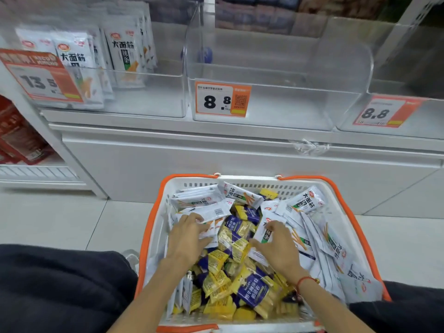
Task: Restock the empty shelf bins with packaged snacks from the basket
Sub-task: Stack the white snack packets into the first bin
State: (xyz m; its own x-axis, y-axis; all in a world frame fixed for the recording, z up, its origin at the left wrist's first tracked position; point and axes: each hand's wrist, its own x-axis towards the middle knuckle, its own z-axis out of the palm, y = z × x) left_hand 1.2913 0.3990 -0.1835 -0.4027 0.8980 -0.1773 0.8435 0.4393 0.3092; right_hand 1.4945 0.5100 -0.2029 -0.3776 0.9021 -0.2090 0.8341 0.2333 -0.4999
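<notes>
Both forearms reach fwd, palms down. Left hand (186, 239) fingers curled, thumb out to the right. Right hand (276, 246) fingers bent, thumb out left; red string bracelet (306, 281) on the wrist.

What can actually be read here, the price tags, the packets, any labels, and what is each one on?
"13.5": left price tag; its headline is too blurred.
"8.8": middle price tag; small print and QR code unreadable.
"8.8": right price tag.
"大面筋": white packets in the left bin, and white packets in the basket.
Purple-yellow packets: print too blurred.
Red boxes: unreadable.
</notes>
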